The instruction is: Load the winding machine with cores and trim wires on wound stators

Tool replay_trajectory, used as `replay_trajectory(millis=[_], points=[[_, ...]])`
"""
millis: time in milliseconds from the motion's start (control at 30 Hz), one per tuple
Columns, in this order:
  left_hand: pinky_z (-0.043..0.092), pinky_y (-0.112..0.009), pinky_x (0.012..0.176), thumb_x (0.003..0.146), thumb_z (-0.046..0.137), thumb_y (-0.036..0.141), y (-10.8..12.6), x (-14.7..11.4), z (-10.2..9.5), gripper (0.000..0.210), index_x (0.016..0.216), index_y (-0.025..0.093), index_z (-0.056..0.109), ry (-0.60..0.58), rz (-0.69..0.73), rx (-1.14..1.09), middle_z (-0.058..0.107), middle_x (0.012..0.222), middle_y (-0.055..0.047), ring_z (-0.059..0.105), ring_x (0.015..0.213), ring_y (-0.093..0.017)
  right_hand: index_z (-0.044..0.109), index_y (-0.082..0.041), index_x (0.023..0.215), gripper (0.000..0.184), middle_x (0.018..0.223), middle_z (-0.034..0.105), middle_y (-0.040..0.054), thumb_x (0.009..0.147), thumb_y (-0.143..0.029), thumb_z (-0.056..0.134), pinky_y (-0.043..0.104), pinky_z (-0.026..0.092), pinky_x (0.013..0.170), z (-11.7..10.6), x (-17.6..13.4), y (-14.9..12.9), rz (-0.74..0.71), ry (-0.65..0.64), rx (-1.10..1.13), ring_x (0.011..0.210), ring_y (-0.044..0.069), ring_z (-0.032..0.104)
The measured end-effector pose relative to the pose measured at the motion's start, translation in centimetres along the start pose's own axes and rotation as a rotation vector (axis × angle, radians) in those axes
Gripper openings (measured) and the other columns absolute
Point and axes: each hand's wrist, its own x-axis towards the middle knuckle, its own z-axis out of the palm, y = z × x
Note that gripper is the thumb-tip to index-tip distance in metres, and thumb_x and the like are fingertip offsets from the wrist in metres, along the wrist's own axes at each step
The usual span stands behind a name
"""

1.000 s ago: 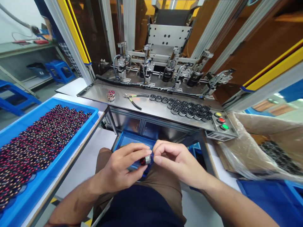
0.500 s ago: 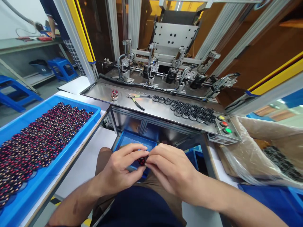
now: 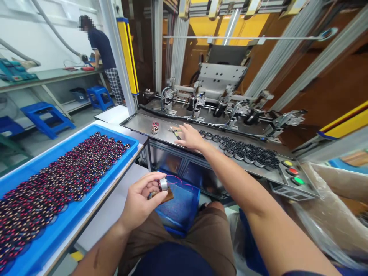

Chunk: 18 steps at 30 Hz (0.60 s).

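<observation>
In my left hand (image 3: 141, 197) a small wound motor stator (image 3: 163, 184) is pinched between thumb and fingers, its metal rim facing right. Thin pink wires trail from it to the right, over the blue bin below. My right hand (image 3: 189, 137) is stretched forward to the metal ledge, fingers apart, over the handles of a pair of wire cutters (image 3: 176, 133). The cutters' jaws point left; the hand hides part of the handles, and whether it touches them is hard to tell. Left of the cutters stands a small stack of copper-and-red wound stators (image 3: 155, 127).
A blue tray (image 3: 132, 150) full of wound stators lies at left. Black stator cores (image 3: 244, 147) line the ledge, beside a button box (image 3: 293, 173). Behind stands a machine with clamps (image 3: 221, 109). A blue bin (image 3: 195, 199) sits below. Another person (image 3: 105, 50) stands at a far bench.
My right hand has left the stator and moved forward to the cutters on the ledge. My left hand keeps the stator, now turned with its wires showing. The view has tilted up and swung left.
</observation>
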Motion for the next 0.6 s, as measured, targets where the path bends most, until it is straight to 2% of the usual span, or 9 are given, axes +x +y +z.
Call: replay_trajectory(millis=[133,233,367,467,533,600], points=[[0.059,-0.028,0.084,0.074,0.081,0.024,0.2,-0.1,-0.4,0.031,0.103,0.015,0.074,0.060,-0.013,-0.044,0.071,0.114,-0.013,0.071,0.093,-0.020,0.055,-0.008,0.131,0.054,0.130,0.057,0.0292,0.089,-0.041,0.065,0.064,0.034,0.103,2.4,0.9,0.4,0.029,-0.049,-0.032,0.126,0.043,0.049],[0.060,-0.026,0.077,0.080,0.076,0.029,0.2,-0.1,-0.6,0.025,0.101,0.016,0.074,0.093,-0.030,-0.055,0.074,0.107,-0.010,0.070,0.085,-0.017,0.058,-0.008,0.125,0.043,0.125,0.059,0.0271,0.090,-0.033,0.064,0.058,0.037,0.101,2.7,0.4,0.3,0.006,-0.043,0.005,0.121,0.039,0.052],[0.061,-0.025,0.070,0.083,0.073,0.032,0.0,0.0,-0.2,0.023,0.099,0.017,0.073,0.105,-0.066,-0.079,0.075,0.102,-0.008,0.070,0.081,-0.016,0.061,-0.006,0.114,0.032,0.119,0.063,0.0185,0.093,-0.030,0.060,0.041,0.042,0.100,1.8,0.3,0.1,-0.014,0.002,0.141,0.112,0.024,0.058],[0.061,-0.026,0.069,0.082,0.074,0.033,-0.1,-0.1,0.2,0.023,0.096,0.016,0.073,0.108,-0.090,-0.100,0.076,0.101,-0.008,0.070,0.079,-0.016,0.064,-0.007,0.107,0.028,0.102,0.068,0.0113,0.097,-0.031,0.053,0.031,0.048,0.088,0.2,-0.4,-0.1,-0.005,0.035,0.313,0.094,0.017,0.064],[0.061,-0.027,0.069,0.082,0.074,0.034,-0.2,-0.1,0.3,0.024,0.097,0.016,0.074,0.100,-0.105,-0.116,0.076,0.097,-0.008,0.070,0.076,-0.016,0.061,-0.007,0.113,0.038,0.095,0.070,0.0114,0.103,-0.033,0.035,0.028,0.051,0.076,-1.0,-2.2,-0.4,0.006,0.042,0.454,0.085,0.016,0.067],[0.060,-0.026,0.071,0.081,0.075,0.032,-0.3,-0.2,0.4,0.026,0.102,0.017,0.074,0.070,-0.123,-0.148,0.075,0.090,-0.007,0.069,0.075,-0.015,0.052,-0.009,0.127,0.050,0.096,0.070,0.0125,0.105,-0.035,0.015,0.029,0.053,0.067,-1.6,-5.6,-1.2,0.004,0.027,0.595,0.081,0.018,0.069]])
